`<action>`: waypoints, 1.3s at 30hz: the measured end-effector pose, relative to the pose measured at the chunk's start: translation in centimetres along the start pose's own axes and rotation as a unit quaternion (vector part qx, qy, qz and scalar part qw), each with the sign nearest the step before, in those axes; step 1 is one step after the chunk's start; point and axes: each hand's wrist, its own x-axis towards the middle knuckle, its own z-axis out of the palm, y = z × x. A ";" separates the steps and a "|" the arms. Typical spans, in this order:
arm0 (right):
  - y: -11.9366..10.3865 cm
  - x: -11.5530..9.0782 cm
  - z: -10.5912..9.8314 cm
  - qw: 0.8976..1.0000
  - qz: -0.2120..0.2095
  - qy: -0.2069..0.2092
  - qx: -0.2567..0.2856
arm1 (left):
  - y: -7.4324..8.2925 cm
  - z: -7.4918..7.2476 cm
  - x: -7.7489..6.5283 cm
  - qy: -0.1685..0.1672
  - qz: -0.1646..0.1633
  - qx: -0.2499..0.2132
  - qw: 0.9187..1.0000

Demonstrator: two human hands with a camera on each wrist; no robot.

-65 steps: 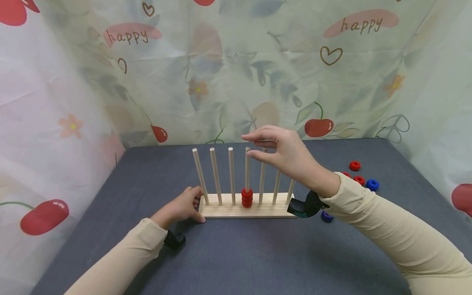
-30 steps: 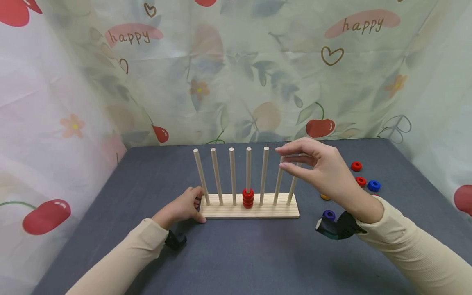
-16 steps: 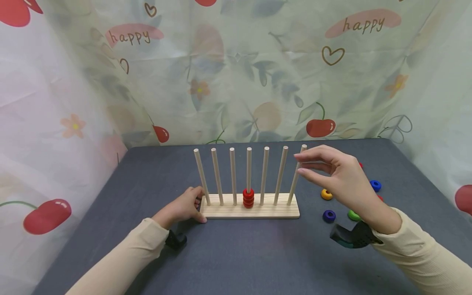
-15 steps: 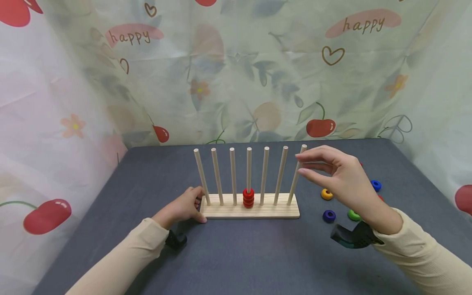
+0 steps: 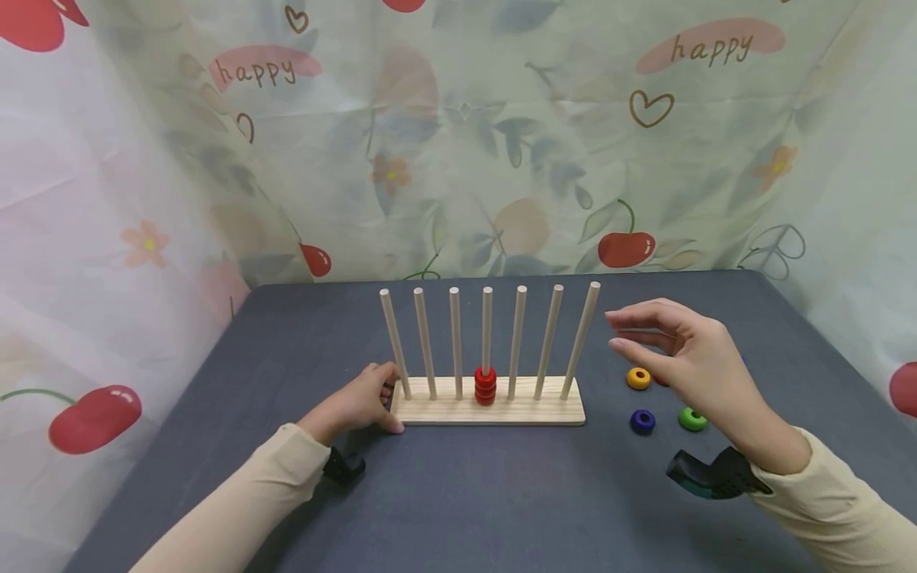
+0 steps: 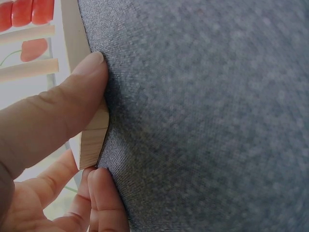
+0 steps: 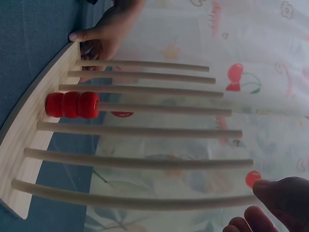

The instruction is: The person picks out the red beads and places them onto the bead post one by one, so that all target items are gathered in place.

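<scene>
A wooden peg stand (image 5: 437, 411) with a row of several upright pegs sits on the dark table. Three red rings (image 5: 485, 386) are stacked at the foot of its middle peg; the other pegs carry none. My left hand (image 5: 358, 403) grips the left end of the base, and in the left wrist view the thumb (image 6: 79, 92) lies along one side with fingers against the end. Right of the last peg, my right hand (image 5: 691, 354) hovers above the table, thumb and fingers curved apart and holding nothing. In the right wrist view its thumb overlaps the nearest peg's tip.
On the table right of the stand lie a yellow ring (image 5: 638, 378), a purple ring (image 5: 642, 422) and a green ring (image 5: 692, 419). A red ring (image 5: 661, 381) is partly hidden by my right hand. A patterned curtain (image 5: 466, 159) hangs behind.
My right hand has moved from above the middle peg rightward and lower, past the last peg, towards the loose rings. The left hand and the stacked red rings have stayed put.
</scene>
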 end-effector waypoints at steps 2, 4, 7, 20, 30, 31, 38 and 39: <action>0.3 -0.3 -0.2 1.000 0.006 0.006 -0.005 | 0.0 0.1 0.1 0.000 -0.005 -0.002 1.000; 0.7 -0.5 -0.5 1.000 0.016 0.011 -0.011 | 0.0 0.1 0.1 0.000 -0.006 0.000 1.000; 1.3 -0.9 -0.8 0.999 0.032 0.011 -0.016 | 0.1 0.1 0.1 0.000 -0.011 -0.004 1.000; 4.0 -1.7 -1.3 0.996 0.084 0.012 -0.037 | 0.1 -0.1 0.0 -0.005 -0.002 -0.003 1.000; 6.0 -1.7 -2.0 0.990 0.131 0.011 -0.055 | 0.1 0.0 0.0 -0.004 -0.007 -0.005 1.000; 6.1 -1.7 -2.0 0.989 0.139 0.009 -0.055 | 0.1 0.0 0.0 -0.003 -0.008 -0.004 1.000; 7.4 -1.5 -2.4 0.985 0.156 -0.012 -0.068 | 0.0 0.1 0.1 0.000 -0.011 -0.006 1.000; 7.6 -1.5 -2.4 0.985 0.155 -0.016 -0.069 | -0.1 0.1 0.1 0.000 -0.011 -0.006 1.000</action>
